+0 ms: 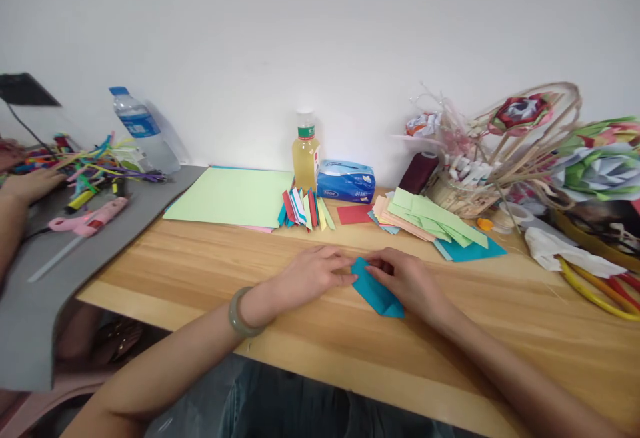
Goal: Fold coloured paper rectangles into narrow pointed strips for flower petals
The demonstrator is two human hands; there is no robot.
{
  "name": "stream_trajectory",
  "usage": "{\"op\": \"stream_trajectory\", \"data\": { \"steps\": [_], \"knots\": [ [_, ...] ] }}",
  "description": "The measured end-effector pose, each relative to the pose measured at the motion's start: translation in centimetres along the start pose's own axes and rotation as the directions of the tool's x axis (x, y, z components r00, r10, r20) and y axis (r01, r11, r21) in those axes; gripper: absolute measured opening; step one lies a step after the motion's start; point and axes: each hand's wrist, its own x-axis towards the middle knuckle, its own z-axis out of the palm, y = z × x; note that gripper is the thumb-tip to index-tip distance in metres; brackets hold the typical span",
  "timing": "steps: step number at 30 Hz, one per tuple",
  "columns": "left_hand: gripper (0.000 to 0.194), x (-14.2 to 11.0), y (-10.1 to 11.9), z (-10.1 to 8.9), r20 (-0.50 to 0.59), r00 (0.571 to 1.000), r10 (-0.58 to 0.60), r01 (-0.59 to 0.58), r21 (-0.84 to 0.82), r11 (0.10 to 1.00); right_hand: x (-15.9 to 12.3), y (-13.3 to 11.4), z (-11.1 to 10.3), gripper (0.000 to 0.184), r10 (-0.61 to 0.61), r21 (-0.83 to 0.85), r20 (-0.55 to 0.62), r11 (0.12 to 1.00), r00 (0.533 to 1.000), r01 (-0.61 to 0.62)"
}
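A small piece of folded blue paper [376,289] is held just above or on the wooden table, between my two hands. My left hand [317,275], with a bracelet [240,313] at its wrist, has its thumb and fingertips closed at the paper's upper left edge. On the other side, my right hand [407,281] pinches the upper right edge, thumb in front and fingers curled behind. A fold shows at the paper's lower end, where a flap stands slightly apart.
Beyond my hands lie folded paper strips [303,210], a red sheet [354,215], green slips [430,215] and large green sheets [230,195]. A juice bottle [306,158] stands by a tissue pack [346,181]. At left, a co-worker's hand [43,181] is near a pink glue gun [93,221].
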Motion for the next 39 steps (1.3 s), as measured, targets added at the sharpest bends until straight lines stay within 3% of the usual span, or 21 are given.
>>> {"op": "stream_trajectory", "data": {
  "steps": [8,12,17,21,28,32,39],
  "knots": [
    [0.022,0.3,0.0,0.0,0.010,0.998,-0.054,0.052,0.150,0.987,-0.3,0.1,0.5,0.038,0.109,0.179,0.058,0.977,0.992,-0.117],
    [0.021,0.6,0.2,-0.3,-0.009,1.000,0.018,-0.017,0.147,0.989,-0.5,-0.4,0.4,0.018,0.080,0.102,0.035,0.991,0.996,-0.083],
    [0.022,0.7,0.3,-0.4,-0.013,0.997,0.080,-0.077,0.146,0.986,-1.0,-1.1,0.5,0.019,-0.068,-0.123,-0.074,0.991,0.995,0.058],
    [0.022,0.6,0.3,-0.2,-0.017,0.996,0.087,-0.084,0.142,0.986,-1.5,-0.9,0.7,0.022,-0.208,-0.229,-0.089,0.956,0.974,0.183],
    [0.023,0.5,0.3,-0.2,-0.010,0.997,0.080,-0.078,0.116,0.990,-1.7,0.1,0.9,0.023,-0.447,-0.426,-0.044,0.817,0.893,0.388],
    [0.022,0.6,0.3,-0.5,0.018,0.997,0.078,-0.079,0.108,0.991,-1.9,-0.1,0.6,0.025,-0.513,-0.478,0.019,0.749,0.858,0.458],
    [0.022,0.6,0.3,-0.3,0.043,0.997,0.066,-0.070,0.093,0.993,-1.9,-0.5,0.3,0.024,-0.539,-0.529,0.085,0.688,0.838,0.497]
  ]
}}
